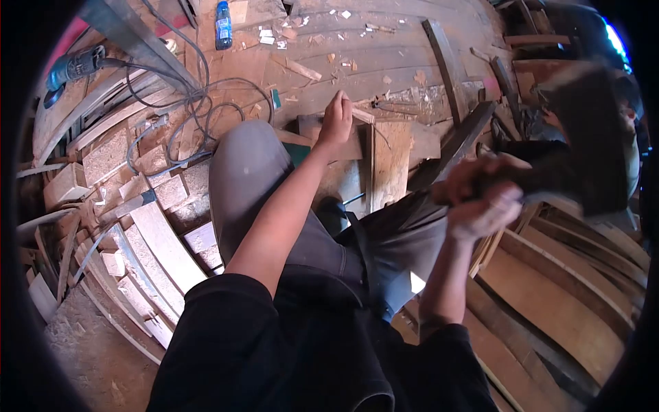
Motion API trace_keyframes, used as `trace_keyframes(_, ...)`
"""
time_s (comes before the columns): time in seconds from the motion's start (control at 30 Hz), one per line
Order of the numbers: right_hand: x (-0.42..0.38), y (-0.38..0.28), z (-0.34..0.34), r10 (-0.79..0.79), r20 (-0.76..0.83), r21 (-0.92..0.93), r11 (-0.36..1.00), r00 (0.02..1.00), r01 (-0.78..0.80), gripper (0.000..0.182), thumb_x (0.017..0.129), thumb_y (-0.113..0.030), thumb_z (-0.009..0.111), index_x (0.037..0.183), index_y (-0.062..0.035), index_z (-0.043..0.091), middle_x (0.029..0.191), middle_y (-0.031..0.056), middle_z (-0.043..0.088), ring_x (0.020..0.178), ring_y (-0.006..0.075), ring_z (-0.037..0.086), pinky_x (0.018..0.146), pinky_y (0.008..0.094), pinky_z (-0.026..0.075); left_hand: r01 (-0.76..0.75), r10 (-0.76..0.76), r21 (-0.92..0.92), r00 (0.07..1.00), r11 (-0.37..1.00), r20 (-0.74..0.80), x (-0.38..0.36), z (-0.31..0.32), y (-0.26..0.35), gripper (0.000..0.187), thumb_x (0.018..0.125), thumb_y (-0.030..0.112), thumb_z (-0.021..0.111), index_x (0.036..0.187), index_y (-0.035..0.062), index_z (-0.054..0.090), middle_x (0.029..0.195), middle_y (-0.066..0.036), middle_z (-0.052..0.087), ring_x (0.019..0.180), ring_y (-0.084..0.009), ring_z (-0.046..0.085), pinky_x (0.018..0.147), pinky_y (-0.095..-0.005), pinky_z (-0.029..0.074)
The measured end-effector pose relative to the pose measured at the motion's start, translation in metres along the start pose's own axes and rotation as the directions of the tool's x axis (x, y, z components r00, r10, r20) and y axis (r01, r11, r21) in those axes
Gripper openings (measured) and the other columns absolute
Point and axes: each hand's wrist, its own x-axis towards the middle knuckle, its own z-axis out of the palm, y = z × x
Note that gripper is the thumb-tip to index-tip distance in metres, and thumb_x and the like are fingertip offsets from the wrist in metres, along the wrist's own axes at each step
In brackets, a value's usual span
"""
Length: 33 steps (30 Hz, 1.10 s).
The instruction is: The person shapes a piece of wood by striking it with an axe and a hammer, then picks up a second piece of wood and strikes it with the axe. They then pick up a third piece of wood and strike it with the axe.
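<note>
My left hand (336, 118) is closed in a pinch above a wooden block (391, 154) that stands between my legs. A thin pale strip of wood (363, 116) lies between its fingers and the block's top; what the fingertips hold is hidden. On the right, my right hand (486, 209) is wrapped round the handle of a dark axe-like tool (594, 141), raised and blurred by motion. The tool's broad head points away to the right, apart from the block.
Curved planks (556, 309) lie at the lower right, and more wood pieces (161, 237) at the left. A corded power tool (75, 67) and a blue bottle (223, 26) are farther up. Behind the dark tool, a person (628, 93) is partly visible.
</note>
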Motion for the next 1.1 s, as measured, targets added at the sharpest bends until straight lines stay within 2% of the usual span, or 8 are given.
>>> trace_keyframes(0.1,0.001,-0.003,0.01,-0.134,-0.049,0.124,0.982,0.99,0.139,0.046,0.097,-0.046,0.047,0.095,-0.0009,0.041,0.057,0.0038,0.04,0.038,0.0093,0.037,0.031,0.0256,0.028,-0.002,0.001,-0.015,1.0,1.0,-0.022,0.002,-0.001,-0.003,0.019,0.096,0.015,0.038,0.089,-0.0013,0.043,0.077,-0.025,0.054,0.077,-0.046,0.052,0.069,-0.0485,0.042)
trace_keyframes(0.23,-0.075,0.088,0.007,0.345,-0.109,-0.395,0.846,0.932,-0.359,0.04,0.097,-0.045,0.049,0.083,-0.0089,0.044,0.053,-0.0005,0.036,0.037,0.0096,0.035,0.034,0.0253,0.029,-0.133,0.137,0.076,0.99,0.988,-0.043,0.003,0.0,-0.014,0.02,0.097,0.017,0.039,0.09,-0.002,0.044,0.082,-0.026,0.054,0.08,-0.0462,0.053,0.071,-0.0492,0.042)
trace_keyframes(0.3,-0.091,0.105,0.011,0.893,-0.057,-0.012,0.446,0.446,-0.895,0.042,0.099,-0.042,0.048,0.071,-0.0117,0.037,0.05,-0.0042,0.035,0.036,0.0083,0.034,0.034,0.0251,0.029,-0.185,0.189,0.117,0.982,0.976,-0.024,-0.004,0.006,-0.017,0.021,0.097,0.017,0.04,0.091,-0.0022,0.044,0.084,-0.026,0.054,0.082,-0.0463,0.053,0.072,-0.0496,0.041)
trace_keyframes(0.5,-0.09,0.098,0.01,0.882,-0.057,0.012,0.469,0.468,-0.883,0.04,0.1,-0.04,0.048,0.073,-0.0105,0.039,0.05,-0.003,0.038,0.038,0.007,0.037,0.035,0.0248,0.03,-0.071,0.071,0.04,0.997,0.997,-0.01,-0.004,0.008,-0.004,0.021,0.097,0.018,0.04,0.093,-0.002,0.045,0.086,-0.027,0.054,0.084,-0.0468,0.053,0.074,-0.0503,0.041)
trace_keyframes(0.7,-0.049,0.066,0.001,0.533,-0.008,-0.253,0.817,0.846,-0.518,0.029,0.1,-0.03,0.05,0.082,-0.0071,0.048,0.052,-0.0036,0.043,0.042,0.0051,0.042,0.038,0.0228,0.032,0.009,-0.007,0.019,0.995,1.0,-0.097,0.006,0.002,-0.015,0.026,0.098,0.021,0.037,0.091,-0.0023,0.046,0.082,-0.025,0.056,0.08,-0.0449,0.054,0.071,-0.0483,0.042)
trace_keyframes(0.93,-0.002,-0.005,0.014,-0.007,0.008,0.197,0.98,1.0,0.006,0.036,0.096,-0.037,0.052,0.101,-0.0028,0.041,0.055,0.0016,0.036,0.039,0.0094,0.038,0.033,0.0233,0.03,-0.001,0.003,0.018,0.997,1.0,-0.082,0.01,-0.003,-0.009,0.024,0.098,0.02,0.036,0.09,-0.0011,0.045,0.077,-0.023,0.055,0.075,-0.0437,0.053,0.069,-0.0469,0.043)
trace_keyframes(1.0,-0.031,0.019,0.013,0.25,-0.115,0.129,0.963,0.961,-0.235,0.033,0.096,-0.036,0.053,0.1,-0.0045,0.043,0.055,0.0012,0.04,0.042,0.0099,0.042,0.035,0.0234,0.032,0.021,-0.02,0.01,0.997,1.0,-0.073,0.008,-0.002,-0.007,0.025,0.099,0.021,0.037,0.092,-0.0017,0.047,0.079,-0.024,0.055,0.076,-0.0439,0.053,0.07,-0.0469,0.043)
trace_keyframes(1.1,-0.077,0.091,0.015,0.588,-0.077,-0.354,0.739,0.805,-0.573,0.039,0.099,-0.031,0.051,0.07,-0.0059,0.047,0.051,-0.0029,0.043,0.042,0.0075,0.042,0.038,0.0257,0.034,0.012,-0.01,0.029,0.998,1.0,-0.055,0.007,-0.003,-0.006,0.027,0.099,0.022,0.037,0.097,-0.0025,0.048,0.082,-0.026,0.056,0.079,-0.0454,0.053,0.072,-0.0477,0.043)
